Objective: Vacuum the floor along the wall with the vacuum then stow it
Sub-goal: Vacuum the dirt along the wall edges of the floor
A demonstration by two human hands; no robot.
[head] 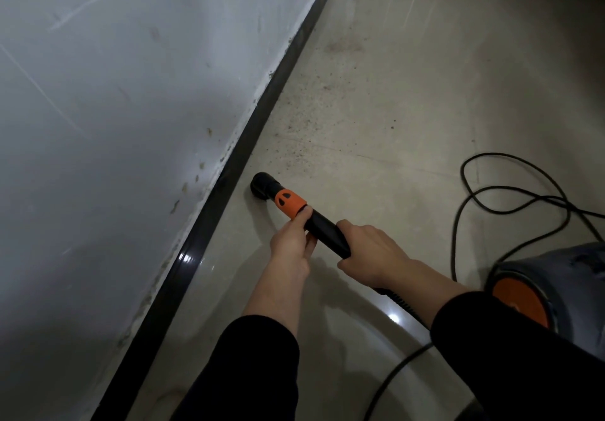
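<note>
A black vacuum wand (322, 231) with an orange collar (288, 204) points down-left at the floor. Its round black nozzle (262, 185) sits on the beige tile right beside the dark baseboard (258, 122). My left hand (293, 240) grips the wand just behind the orange collar. Further back, my right hand (371, 253) grips the wand where the ribbed hose starts. The vacuum body (550, 286), grey with an orange round part, stands on the floor at the right edge, partly hidden by my right sleeve.
The white scuffed wall (131, 93) fills the left side. Dark specks of dirt (304, 116) lie on the floor along the baseboard ahead of the nozzle. A black power cord (510, 204) loops across the floor at the right, and another stretch runs under my right arm.
</note>
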